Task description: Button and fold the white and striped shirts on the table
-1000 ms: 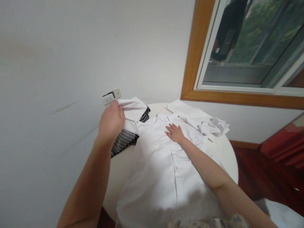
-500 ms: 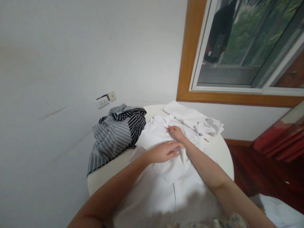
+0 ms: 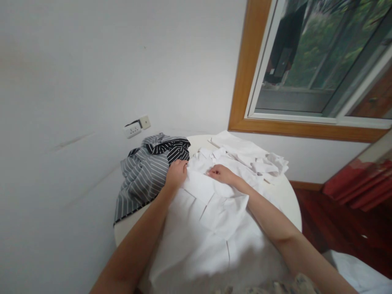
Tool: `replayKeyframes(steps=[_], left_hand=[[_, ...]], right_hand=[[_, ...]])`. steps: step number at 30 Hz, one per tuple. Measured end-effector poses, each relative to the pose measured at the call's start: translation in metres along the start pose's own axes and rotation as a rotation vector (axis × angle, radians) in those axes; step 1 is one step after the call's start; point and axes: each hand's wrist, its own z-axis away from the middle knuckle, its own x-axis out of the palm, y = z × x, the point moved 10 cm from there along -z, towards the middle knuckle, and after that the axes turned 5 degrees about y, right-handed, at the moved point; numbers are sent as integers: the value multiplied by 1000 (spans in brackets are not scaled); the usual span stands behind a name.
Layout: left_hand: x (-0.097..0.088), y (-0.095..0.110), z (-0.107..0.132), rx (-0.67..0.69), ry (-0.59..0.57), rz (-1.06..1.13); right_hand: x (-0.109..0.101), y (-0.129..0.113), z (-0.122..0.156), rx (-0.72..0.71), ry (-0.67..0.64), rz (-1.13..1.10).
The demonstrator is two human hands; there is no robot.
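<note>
A white shirt (image 3: 211, 241) lies spread over the round table, its collar toward the wall and its lower part near my body. My left hand (image 3: 177, 174) is at the shirt's left side, fingers curled over the edge of a raised front panel. Near the middle, my right hand (image 3: 223, 174) pinches the same panel's upper edge below the collar. Between the hands the cloth is partly turned over toward me, with its folds and corner showing. Both thumbs are partly hidden.
A grey-and-black striped garment (image 3: 143, 171) lies bunched on the left of the white table (image 3: 292, 204). More white cloth (image 3: 239, 145) lies at the back right. The wall carries a socket (image 3: 132, 130); a wood-framed window (image 3: 239, 81) is at right.
My left hand has moved left and away from me, from the shirt's middle to its left edge. My right hand has shifted slightly left and nearer. The front panel now lies folded toward me.
</note>
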Motion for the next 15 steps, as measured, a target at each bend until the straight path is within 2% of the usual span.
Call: replayKeyframes(steps=[2, 4, 7, 10, 13, 15], left_hand=[[9, -13, 3, -64, -96, -32], [17, -19, 7, -114, -205, -53], [25, -21, 13, -161, -339, -53], [34, -21, 18, -239, -462, 47], [49, -20, 27, -309, -621, 204], [52, -18, 25, -280, -631, 245]], right_hand=[[8, -10, 1, -23, -71, -52], [6, -14, 1, -17, -66, -85], [-5, -13, 3, 32, -16, -162], [-18, -7, 11, 131, 22, -225], [-13, -1, 27, 258, -97, -281], [-13, 7, 37, 324, -141, -207]])
